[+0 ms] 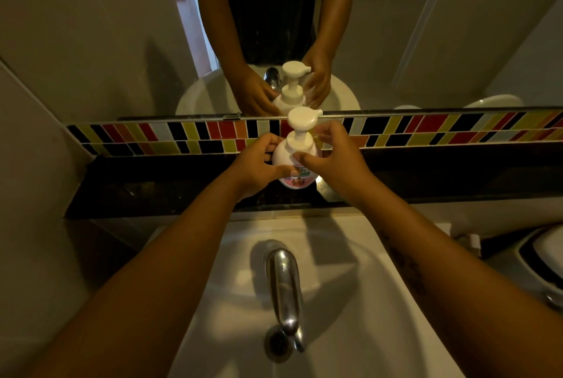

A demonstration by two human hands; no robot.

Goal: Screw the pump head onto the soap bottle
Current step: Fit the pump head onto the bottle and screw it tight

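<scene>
A white soap bottle (283, 156) with a pink label stands upright on the dark ledge behind the sink. Its white pump head (301, 117) sits on top, spout pointing right. My left hand (257, 165) wraps the bottle's left side and front. My right hand (332, 156) is at the right of the bottle, thumb touching the pump collar and fingers spread near the neck. The bottle's lower right is hidden by my hands.
A chrome faucet (285, 283) arches over the white sink (350, 301) below my arms. A mirror (426, 27) above a coloured tile strip (441, 130) reflects the bottle and a person's arms. A dark dish (539, 255) sits at the right edge.
</scene>
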